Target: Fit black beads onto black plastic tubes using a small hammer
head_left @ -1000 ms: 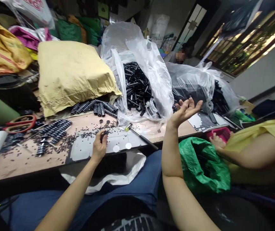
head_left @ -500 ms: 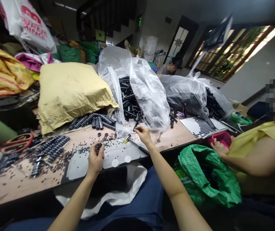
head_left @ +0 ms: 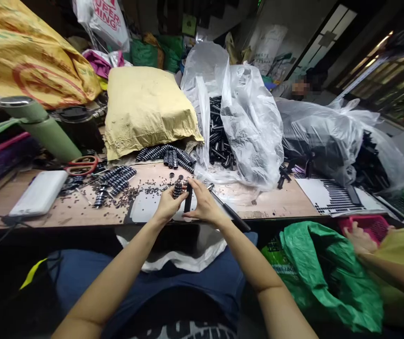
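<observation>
My left hand (head_left: 166, 205) is closed around a short black ridged rod (head_left: 177, 189), banded with pale rings. Right beside it, my right hand (head_left: 205, 206) grips a smooth black plastic tube (head_left: 188, 197) upright between thumb and fingers. Both hands are close together over a pale mat (head_left: 141, 209) at the table's front edge. Tiny dark bits (head_left: 149, 188) lie scattered to the left. A dark-handled tool (head_left: 228, 209) rests just right of my right hand. Behind, black tubes (head_left: 218, 141) spill from a clear plastic bag (head_left: 254, 127).
Bundles of banded rods (head_left: 117, 181), red-handled scissors (head_left: 82, 165), a white power bank (head_left: 38, 193) and a green bottle (head_left: 43, 127) are on the left. A yellow sack (head_left: 149, 108) stands behind. At right are a green sack (head_left: 329, 273) and a co-worker's hand (head_left: 359, 238) at a pink basket (head_left: 371, 226).
My right hand has come back from the bag's mouth with a black tube and now meets my left hand. The view has turned to the left.
</observation>
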The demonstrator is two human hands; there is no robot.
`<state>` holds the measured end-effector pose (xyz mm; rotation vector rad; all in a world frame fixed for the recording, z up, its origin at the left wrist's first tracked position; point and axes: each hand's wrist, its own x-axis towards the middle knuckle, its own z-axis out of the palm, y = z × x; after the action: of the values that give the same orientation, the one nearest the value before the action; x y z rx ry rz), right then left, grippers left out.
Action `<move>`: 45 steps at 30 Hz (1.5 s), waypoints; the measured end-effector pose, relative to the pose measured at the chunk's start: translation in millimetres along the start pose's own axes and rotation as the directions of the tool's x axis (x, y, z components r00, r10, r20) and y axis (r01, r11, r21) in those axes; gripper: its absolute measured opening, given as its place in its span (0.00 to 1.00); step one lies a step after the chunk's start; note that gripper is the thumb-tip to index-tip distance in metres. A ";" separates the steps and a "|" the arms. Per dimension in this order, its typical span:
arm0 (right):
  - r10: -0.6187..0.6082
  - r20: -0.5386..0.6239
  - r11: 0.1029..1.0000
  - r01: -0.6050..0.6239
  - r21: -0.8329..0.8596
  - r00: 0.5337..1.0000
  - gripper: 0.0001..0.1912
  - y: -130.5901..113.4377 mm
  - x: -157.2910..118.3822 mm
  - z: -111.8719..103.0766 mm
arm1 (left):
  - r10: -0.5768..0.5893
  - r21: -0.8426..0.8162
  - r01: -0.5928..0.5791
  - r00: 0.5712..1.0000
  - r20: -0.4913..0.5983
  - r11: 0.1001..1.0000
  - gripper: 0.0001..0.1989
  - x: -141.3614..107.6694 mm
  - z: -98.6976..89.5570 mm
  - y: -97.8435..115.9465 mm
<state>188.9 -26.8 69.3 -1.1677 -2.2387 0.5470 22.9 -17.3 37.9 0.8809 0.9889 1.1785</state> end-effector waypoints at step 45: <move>0.623 -0.238 0.600 -0.650 -0.465 0.745 0.18 38.8 -88.6 -10.2 | 0.280 0.830 -0.530 0.781 0.558 -0.176 0.20 5.3 -40.1 -53.9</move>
<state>260.8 -78.9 29.7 -2.2902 -1.9116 0.1306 2.8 -19.7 -26.4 2.7179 1.4218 0.6020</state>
